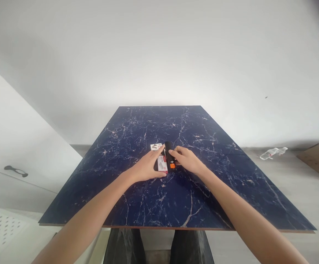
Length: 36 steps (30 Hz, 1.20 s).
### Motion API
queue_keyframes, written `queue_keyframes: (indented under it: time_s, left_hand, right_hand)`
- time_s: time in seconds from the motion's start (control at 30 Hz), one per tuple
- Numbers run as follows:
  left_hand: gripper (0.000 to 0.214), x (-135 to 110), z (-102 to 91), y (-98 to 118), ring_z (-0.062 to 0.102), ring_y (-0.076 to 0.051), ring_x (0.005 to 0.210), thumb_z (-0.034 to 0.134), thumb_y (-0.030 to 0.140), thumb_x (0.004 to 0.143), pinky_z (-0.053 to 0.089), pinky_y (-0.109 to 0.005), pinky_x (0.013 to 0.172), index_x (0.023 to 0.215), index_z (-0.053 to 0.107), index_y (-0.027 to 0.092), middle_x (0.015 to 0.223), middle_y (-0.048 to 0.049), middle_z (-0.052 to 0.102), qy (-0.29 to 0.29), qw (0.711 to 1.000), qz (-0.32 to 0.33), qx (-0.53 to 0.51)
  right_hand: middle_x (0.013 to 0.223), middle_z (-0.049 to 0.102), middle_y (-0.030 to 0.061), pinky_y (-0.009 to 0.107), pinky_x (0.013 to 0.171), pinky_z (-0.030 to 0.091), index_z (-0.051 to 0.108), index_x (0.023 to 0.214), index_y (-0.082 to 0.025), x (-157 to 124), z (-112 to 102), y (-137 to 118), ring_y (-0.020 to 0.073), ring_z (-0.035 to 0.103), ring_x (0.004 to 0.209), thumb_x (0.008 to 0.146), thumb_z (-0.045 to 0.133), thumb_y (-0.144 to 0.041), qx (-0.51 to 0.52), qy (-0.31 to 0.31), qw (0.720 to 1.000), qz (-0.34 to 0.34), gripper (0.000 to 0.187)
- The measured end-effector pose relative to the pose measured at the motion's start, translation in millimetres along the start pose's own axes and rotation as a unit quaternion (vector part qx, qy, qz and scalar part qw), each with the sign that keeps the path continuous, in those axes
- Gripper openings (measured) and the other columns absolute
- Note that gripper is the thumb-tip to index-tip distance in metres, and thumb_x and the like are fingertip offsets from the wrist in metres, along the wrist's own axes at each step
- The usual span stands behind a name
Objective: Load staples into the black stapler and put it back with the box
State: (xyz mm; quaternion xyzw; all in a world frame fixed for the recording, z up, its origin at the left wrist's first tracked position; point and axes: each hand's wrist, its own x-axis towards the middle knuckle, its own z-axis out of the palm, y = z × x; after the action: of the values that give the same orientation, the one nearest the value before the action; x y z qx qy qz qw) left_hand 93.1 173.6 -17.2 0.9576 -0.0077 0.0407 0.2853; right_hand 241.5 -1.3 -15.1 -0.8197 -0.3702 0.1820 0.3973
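Both of my hands meet over the middle of the table, around a small group of items. My left hand (147, 165) spans a small red-and-white box (162, 163), thumb at its near end and fingers at its far end. Right beside it lies a long black item (170, 156) with an orange patch near its closer end; it looks like a stapler, but its kind is not certain. The thumb and bent fingers of my right hand (186, 158) close on its right side. A white box (156, 146) with a dark printed picture sits just beyond my left fingers.
The dark blue marbled table (159, 205) reaches from my legs toward a pale wall. On the floor at right are a clear plastic bottle (271, 153) and a cardboard box (318, 161). A white cabinet with a dark handle (15, 171) stands at left.
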Motion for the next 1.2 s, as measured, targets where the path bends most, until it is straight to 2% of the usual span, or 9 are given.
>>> queue_keyframes:
  time_s: [0.13,0.3,0.43,0.53,0.63,0.9,1.0,1.1,1.2]
  left_hand:
    - [0.099,1,-4.6,-2,0.044,-0.035,0.134,0.066,0.062,0.083,0.043,-0.045,0.102,0.161,0.014,0.029,0.153,-0.0127,0.042,0.014,0.999,0.035,0.025]
    - [0.049,14,-15.7,-26,0.034,-0.030,0.137,0.034,0.046,0.104,0.029,-0.050,0.113,0.148,0.046,0.027,0.148,-0.0083,0.047,0.164,0.983,0.015,0.082]
    - [0.049,15,-17.9,-36,0.045,-0.026,0.118,0.027,0.042,0.107,0.037,-0.045,0.104,0.142,0.054,0.023,0.124,-0.0090,0.061,0.090,0.991,0.001,0.099]
    - [0.052,8,-18.3,-29,0.050,-0.023,0.100,0.025,0.045,0.107,0.042,-0.039,0.091,0.146,0.050,0.021,0.103,-0.0080,0.063,0.076,0.993,-0.007,0.088]
    - [0.051,5,-20.1,-25,0.052,-0.023,0.095,0.028,0.046,0.106,0.043,-0.037,0.085,0.146,0.050,0.022,0.100,-0.0079,0.063,0.064,0.994,-0.010,0.085]
    - [0.044,14,-10.7,-36,0.055,-0.025,0.098,0.041,0.033,0.102,0.047,-0.039,0.086,0.142,0.053,0.019,0.101,-0.0099,0.066,0.078,0.990,-0.005,0.115]
    - [0.042,12,-8.4,-32,0.052,-0.026,0.115,0.038,0.030,0.102,0.046,-0.042,0.097,0.138,0.057,0.021,0.121,-0.0114,0.061,0.080,0.993,0.025,0.083]
    - [0.044,10,-10.4,-28,0.034,-0.030,0.141,0.038,0.040,0.103,0.034,-0.051,0.113,0.142,0.053,0.027,0.154,-0.0083,0.039,0.074,0.995,0.019,0.058]
    - [0.070,7,-14.6,-25,0.025,-0.035,0.147,0.051,0.061,0.094,0.028,-0.057,0.116,0.155,0.032,0.032,0.162,-0.0086,0.027,-0.001,0.999,0.020,0.030]
  right_hand:
    - [0.074,0.067,0.0030,0.029,0.059,0.048,0.053,0.078,-0.022,2,0,3,0.0188,0.062,0.067,0.094,0.048,-0.057,0.017,-0.007,1.000,-0.002,0.039]
    - [0.075,0.067,0.0018,0.029,0.061,0.049,0.051,0.078,-0.022,3,-1,2,0.0177,0.063,0.065,0.095,0.047,-0.059,0.016,-0.017,1.000,-0.009,0.040]
    - [0.074,0.067,0.0013,0.028,0.061,0.048,0.051,0.079,-0.023,3,-2,4,0.0176,0.062,0.065,0.095,0.046,-0.060,0.013,-0.021,1.000,-0.017,0.041]
    - [0.075,0.067,0.0010,0.028,0.060,0.048,0.050,0.079,-0.023,3,-2,4,0.0175,0.062,0.065,0.095,0.046,-0.060,0.013,-0.025,0.999,-0.025,0.041]
    - [0.075,0.068,0.0010,0.029,0.061,0.048,0.050,0.078,-0.023,3,-3,4,0.0176,0.062,0.065,0.095,0.047,-0.060,0.014,-0.023,0.999,-0.030,0.041]
    - [0.073,0.067,0.0006,0.029,0.060,0.047,0.048,0.077,-0.023,3,-3,3,0.0175,0.061,0.063,0.095,0.046,-0.059,0.005,-0.023,0.999,-0.032,0.040]
    - [0.073,0.066,0.0002,0.029,0.061,0.047,0.048,0.077,-0.023,2,-4,2,0.0175,0.061,0.064,0.096,0.045,-0.059,0.001,-0.025,0.999,-0.036,0.040]
    - [0.073,0.066,0.0006,0.029,0.061,0.047,0.047,0.077,-0.023,2,-4,2,0.0174,0.061,0.065,0.096,0.046,-0.058,0.001,-0.024,0.999,-0.039,0.040]
    - [0.074,0.067,0.0009,0.030,0.061,0.047,0.048,0.077,-0.023,2,-4,2,0.0174,0.060,0.065,0.095,0.046,-0.058,0.004,-0.023,0.999,-0.038,0.039]
